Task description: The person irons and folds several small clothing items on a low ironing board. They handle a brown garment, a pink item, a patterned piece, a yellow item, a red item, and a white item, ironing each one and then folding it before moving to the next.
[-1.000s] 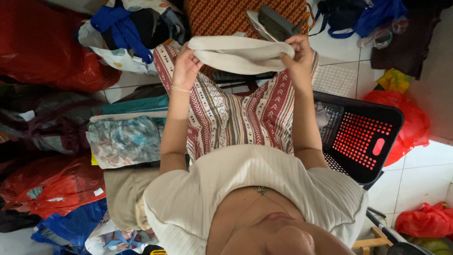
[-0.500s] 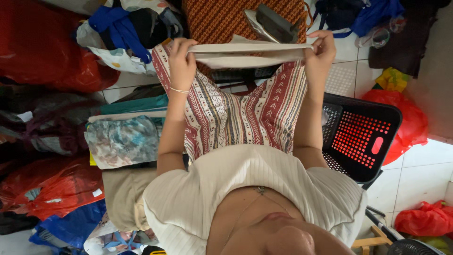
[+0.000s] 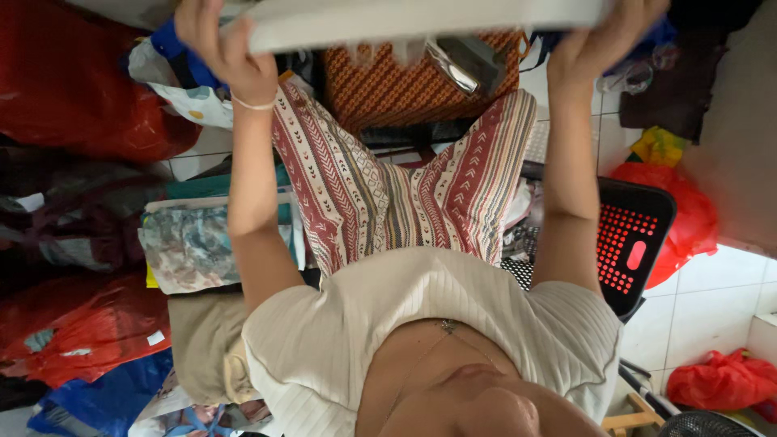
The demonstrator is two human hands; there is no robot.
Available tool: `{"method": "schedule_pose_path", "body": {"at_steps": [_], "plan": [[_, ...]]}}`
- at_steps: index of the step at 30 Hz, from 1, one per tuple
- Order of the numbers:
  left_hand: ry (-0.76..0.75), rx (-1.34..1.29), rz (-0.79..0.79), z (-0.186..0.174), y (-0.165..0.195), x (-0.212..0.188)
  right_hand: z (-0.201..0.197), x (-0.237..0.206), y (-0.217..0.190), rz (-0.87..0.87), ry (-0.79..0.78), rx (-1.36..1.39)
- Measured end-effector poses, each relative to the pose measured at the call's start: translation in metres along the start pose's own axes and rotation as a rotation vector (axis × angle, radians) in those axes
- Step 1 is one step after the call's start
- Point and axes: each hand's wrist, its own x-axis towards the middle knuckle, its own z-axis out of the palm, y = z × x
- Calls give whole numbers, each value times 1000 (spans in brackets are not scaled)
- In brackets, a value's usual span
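My left hand (image 3: 222,48), with a thin bracelet at the wrist, grips the left end of a cream cloth (image 3: 421,16). My right hand (image 3: 603,40) grips its right end. The cloth is pulled out flat and wide between them at the top edge of the view, above my knees. I am seated in red-and-cream patterned striped trousers (image 3: 405,194) and a ribbed cream top (image 3: 421,324). Part of the cloth is cut off by the frame.
A black laundry basket with a red perforated side (image 3: 635,243) stands at my right. A stack of folded clothes (image 3: 194,243) lies at my left, among red plastic bags (image 3: 89,340). An orange patterned fabric (image 3: 388,89) lies ahead. White floor tiles (image 3: 712,299) show at right.
My hands have moved apart and farther away from me, stretching the cream cloth from a short fold into a long flat band. The view has closed in.
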Motion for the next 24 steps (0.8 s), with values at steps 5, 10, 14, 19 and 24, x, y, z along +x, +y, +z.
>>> {"method": "schedule_pose_path", "body": {"at_steps": [5,10,14,19,24], "plan": [[-742,69,-193,-24,22,-42,2,-42,3,-188,-609,-584],[-1829,-243,-651,-37,44,-130,6,-139,-7,355,-2010,-358],[-2058,-438,-927,-54,63,-164,-5,-164,-11,549,-2118,-222],[-2081,-489,-1107,-40,48,-147,8,-99,-2,819,-2088,-283],[-1349,-6,-828,-11,-6,-88,37,-23,18,946,-1240,-167]]}}
